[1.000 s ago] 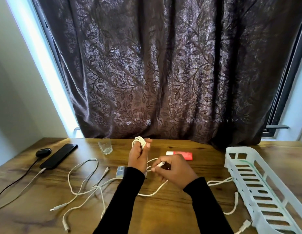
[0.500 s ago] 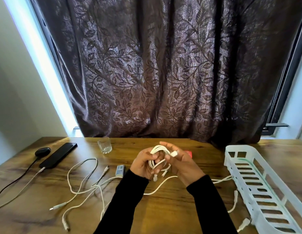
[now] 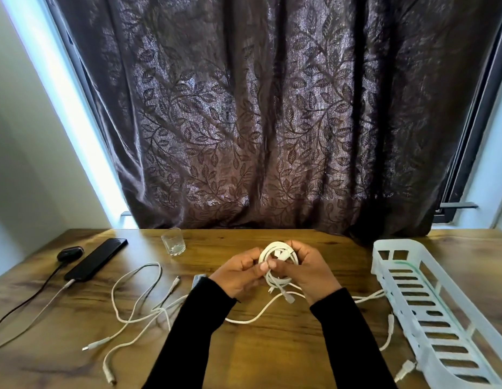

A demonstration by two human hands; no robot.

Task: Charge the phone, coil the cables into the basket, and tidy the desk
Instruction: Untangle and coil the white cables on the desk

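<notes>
dark brown curtain (image 3: 258, 113) with a woven leaf pattern and a dull sheen, hung in folds behind a wooden desk (image 3: 272, 346) of warm, streaky grain. at the right, a long white plastic basket (image 3: 418, 293), slotted floor and cut-out end wall, set at an angle. at far left, a flat black phone (image 3: 97, 258), glossy, with a pale cable plugged into its near end; just beside it a small rounded black case (image 3: 69, 253) with a dark cord running off. between them, loose white cables (image 3: 137, 304) sprawled in open loops across the wood, plugs lying free; another white cable (image 3: 390, 329) trailing near the basket's long side. small clear glass tumbler (image 3: 173, 244) upright toward the back edge. above the middle of the desk, a coiled white cable (image 3: 280, 255), round loops with two short plug ends dangling below. left hand (image 3: 238, 276) curled, thumb and fingers pinching the coil's near side; right hand (image 3: 308, 268) wrapped round its far side, fingers closed over the loops. black sleeves on both arms. no readable writing anywhere.
</notes>
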